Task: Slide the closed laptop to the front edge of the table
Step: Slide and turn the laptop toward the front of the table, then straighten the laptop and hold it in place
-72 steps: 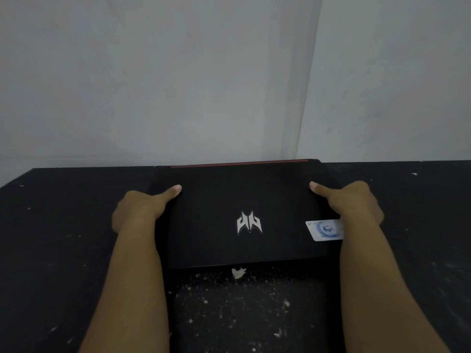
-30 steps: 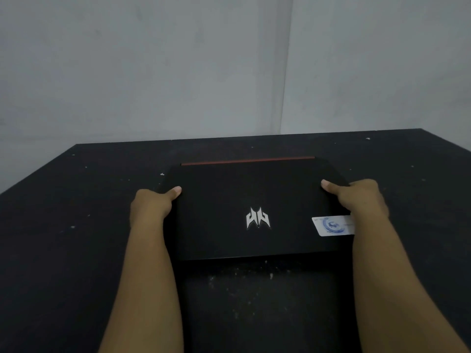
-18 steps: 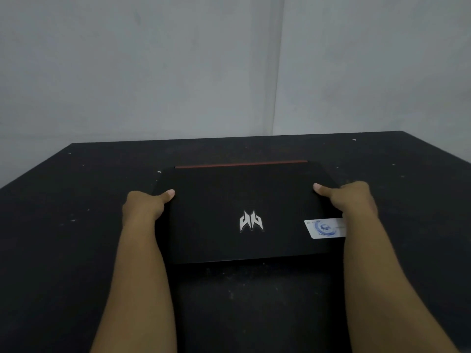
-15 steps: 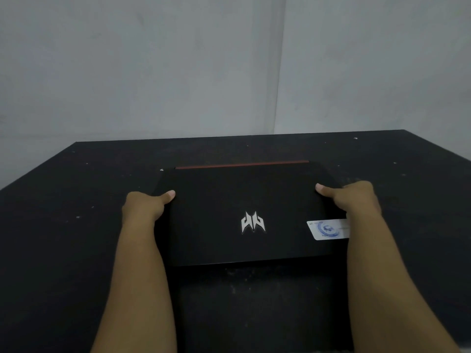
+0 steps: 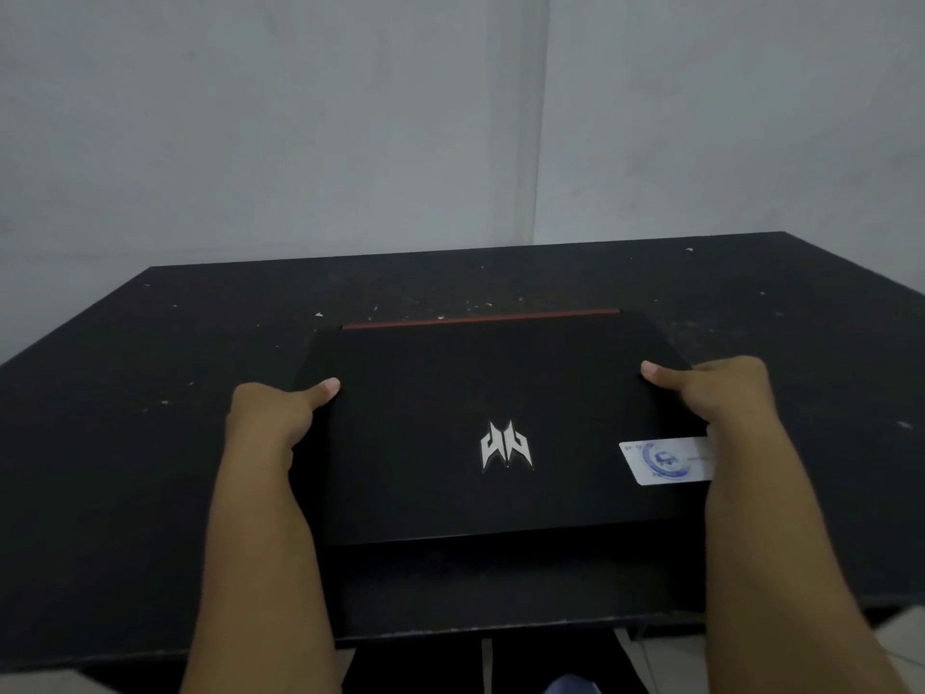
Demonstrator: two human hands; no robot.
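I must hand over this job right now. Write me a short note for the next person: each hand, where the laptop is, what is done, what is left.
Left hand: grips the laptop's left side, thumb on the lid.
Right hand: grips the right side, thumb on the lid.
Laptop: closed, flat on the black table, a dark strip short of the front edge.
Done: both sides gripped.
Left: slide it to the front edge, then let go.

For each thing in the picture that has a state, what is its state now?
laptop: closed, flat on the table, short of the front edge.
left hand: gripping the laptop's left side, thumb on the lid.
right hand: gripping the right side, thumb on the lid.
sticker: stuck on the lid, partly covered by the right wrist.
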